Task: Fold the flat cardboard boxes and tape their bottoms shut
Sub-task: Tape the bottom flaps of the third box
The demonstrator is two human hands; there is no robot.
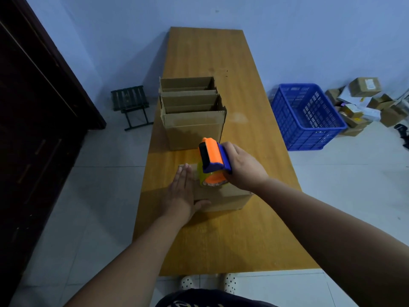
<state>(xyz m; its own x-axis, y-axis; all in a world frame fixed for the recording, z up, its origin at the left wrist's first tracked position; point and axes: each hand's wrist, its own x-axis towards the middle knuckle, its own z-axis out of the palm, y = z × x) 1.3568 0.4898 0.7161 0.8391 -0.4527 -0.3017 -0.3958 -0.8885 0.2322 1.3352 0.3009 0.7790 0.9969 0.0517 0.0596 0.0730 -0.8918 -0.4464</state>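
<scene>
A small cardboard box lies on the wooden table with its closed flaps facing up. My left hand presses flat on the box's left part, fingers straight, thumb over the near edge. My right hand grips an orange and blue tape dispenser, whose tape roll sits on the box top near its middle. Behind it, two folded boxes stand upright with their tops open, one behind the other.
A blue plastic crate stands on the floor to the right of the table, with a pile of small parcels beyond it. A small dark folding stool is on the left, next to a dark wooden door.
</scene>
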